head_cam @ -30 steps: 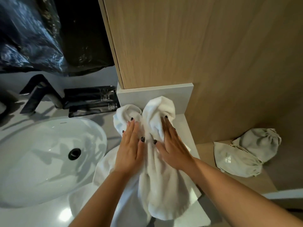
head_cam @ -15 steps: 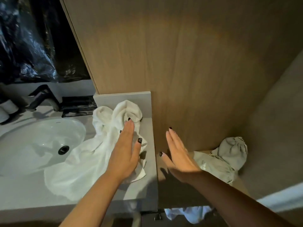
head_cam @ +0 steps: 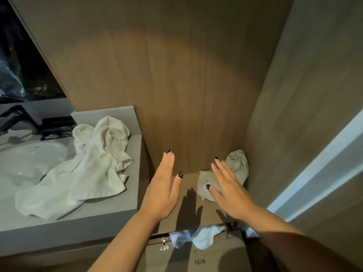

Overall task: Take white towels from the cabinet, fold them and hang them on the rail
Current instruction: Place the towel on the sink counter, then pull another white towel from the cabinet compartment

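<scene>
Wooden cabinet (head_cam: 196,95) ahead; left hand (head_cam: 163,193) and right hand (head_cam: 229,191) flat-fingered, empty, reaching; next towel (head_cam: 198,239) waits at six o'clock.

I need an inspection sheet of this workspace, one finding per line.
Surface: grey counter beside a white sink.
Job's things: crumpled white towel on the counter, unfolded; more white cloth pokes out under the wooden shelf.
Clutter: two grey drawstring bags on the shelf.
Grippers: left hand and right hand open, holding nothing.
Cables: nothing seen.
Surroundings: wooden niche walls, black faucet.
</scene>
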Demonstrator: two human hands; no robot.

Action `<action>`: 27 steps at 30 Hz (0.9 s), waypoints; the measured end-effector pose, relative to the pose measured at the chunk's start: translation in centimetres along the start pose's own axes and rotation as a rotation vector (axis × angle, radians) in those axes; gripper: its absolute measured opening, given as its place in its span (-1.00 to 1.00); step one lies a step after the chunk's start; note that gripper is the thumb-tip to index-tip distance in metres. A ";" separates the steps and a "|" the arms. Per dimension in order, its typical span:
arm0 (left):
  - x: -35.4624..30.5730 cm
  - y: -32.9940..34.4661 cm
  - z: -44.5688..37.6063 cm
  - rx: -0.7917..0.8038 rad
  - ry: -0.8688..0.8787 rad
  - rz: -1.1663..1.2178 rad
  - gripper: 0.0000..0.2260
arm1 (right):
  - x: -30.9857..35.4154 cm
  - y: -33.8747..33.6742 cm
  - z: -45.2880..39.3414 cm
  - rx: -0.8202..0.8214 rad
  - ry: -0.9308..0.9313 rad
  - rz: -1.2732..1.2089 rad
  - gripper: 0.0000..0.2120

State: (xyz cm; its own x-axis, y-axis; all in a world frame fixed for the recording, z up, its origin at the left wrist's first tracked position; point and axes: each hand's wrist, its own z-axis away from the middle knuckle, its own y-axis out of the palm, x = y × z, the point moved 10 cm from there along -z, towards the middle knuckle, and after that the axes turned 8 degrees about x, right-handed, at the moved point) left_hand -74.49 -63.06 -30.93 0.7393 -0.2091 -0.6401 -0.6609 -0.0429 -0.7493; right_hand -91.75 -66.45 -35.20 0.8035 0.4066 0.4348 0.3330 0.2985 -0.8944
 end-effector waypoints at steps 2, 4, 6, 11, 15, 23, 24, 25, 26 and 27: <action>-0.3 1.6 0.5 0.043 0.005 0.016 -0.47 | -1.5 0.7 1.3 -0.024 0.036 -0.025 -0.37; -0.2 3.5 1.3 0.091 0.004 0.022 -0.47 | -2.9 2.3 2.5 -0.018 0.091 -0.058 -0.37; 0.7 5.7 2.5 0.146 -0.024 0.040 -0.47 | -3.9 4.6 3.9 0.020 0.161 -0.073 -0.38; 4.0 10.9 6.8 0.273 -0.076 0.039 -0.47 | -4.9 10.7 7.2 0.008 0.286 -0.146 -0.28; 7.1 14.0 10.4 0.331 -0.168 0.073 -0.48 | -4.7 16.5 9.1 0.193 0.340 -0.193 -0.38; 13.2 21.3 14.4 0.384 -0.308 0.150 -0.50 | -8.0 25.9 9.2 0.285 0.423 -0.234 -0.40; 14.1 22.5 14.8 0.387 -0.336 0.159 -0.50 | -8.7 27.3 9.0 0.300 0.435 -0.239 -0.41; 15.2 23.8 15.1 0.382 -0.360 0.162 -0.49 | -9.6 28.7 8.8 0.309 0.448 -0.249 -0.41; 16.2 25.2 15.4 0.372 -0.373 0.157 -0.47 | -10.5 30.0 8.5 0.312 0.459 -0.264 -0.41; 17.2 26.6 15.7 0.369 -0.389 0.157 -0.46 | -11.4 31.4 8.2 0.311 0.471 -0.282 -0.41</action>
State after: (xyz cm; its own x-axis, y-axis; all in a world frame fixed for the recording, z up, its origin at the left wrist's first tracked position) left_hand -77.33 -52.51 -64.59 0.6751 0.1936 -0.7118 -0.7294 0.3192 -0.6050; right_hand -94.53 -54.63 -67.35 0.8606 -0.1267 0.4934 0.4614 0.6044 -0.6495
